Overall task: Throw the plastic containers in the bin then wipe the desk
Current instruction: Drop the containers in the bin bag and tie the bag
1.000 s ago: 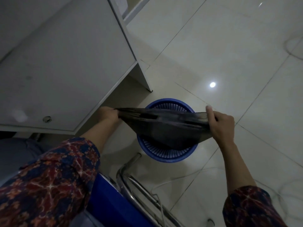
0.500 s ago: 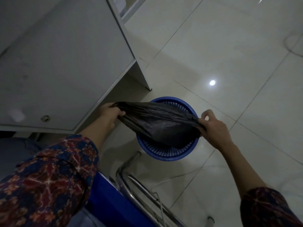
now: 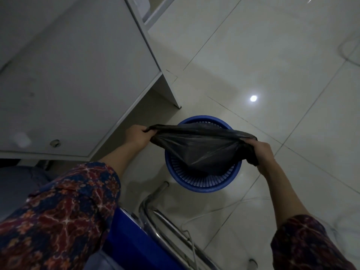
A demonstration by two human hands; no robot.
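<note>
Two hands (image 3: 136, 136) (image 3: 262, 153) stretching black bag (image 3: 202, 149) (dark) over blue bin (image 3: 202, 184)

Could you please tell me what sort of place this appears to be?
Probably an office: a white desk stands on a glossy tiled floor, with a blue slatted bin beside it and a chrome-framed chair.

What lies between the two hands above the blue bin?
In the head view, a black plastic bag is stretched between the left hand and right hand, sagging into the blue bin.
</note>
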